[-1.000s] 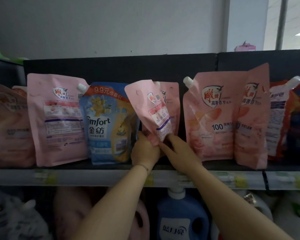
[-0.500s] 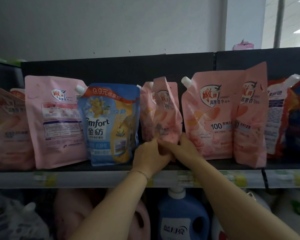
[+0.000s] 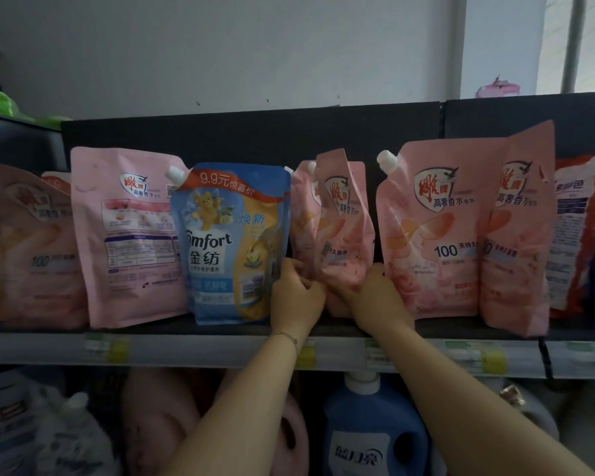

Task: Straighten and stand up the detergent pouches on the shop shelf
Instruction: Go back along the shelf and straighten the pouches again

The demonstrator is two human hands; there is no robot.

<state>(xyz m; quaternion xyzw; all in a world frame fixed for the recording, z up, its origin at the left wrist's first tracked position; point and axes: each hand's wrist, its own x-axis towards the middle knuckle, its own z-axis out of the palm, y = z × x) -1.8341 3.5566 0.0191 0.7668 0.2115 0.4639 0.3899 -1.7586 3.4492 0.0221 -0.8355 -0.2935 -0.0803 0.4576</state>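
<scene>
Left hand (image 3: 296, 298), right hand (image 3: 380, 298): fingers curled round bottom edge of crumpled small pink plastic pouch (image 3: 347, 231). Pouch roughly upright at frame centre on dark shelf (image 3: 443, 326), between blue Comfort pouch (image 3: 234, 242) and large pink spouted pouch (image 3: 430, 235).

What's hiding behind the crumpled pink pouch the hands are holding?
A second pink pouch stands behind the front pink pouch. Its left edge and white cap peek out; the rest is covered, so anything farther back can't be seen.
</scene>
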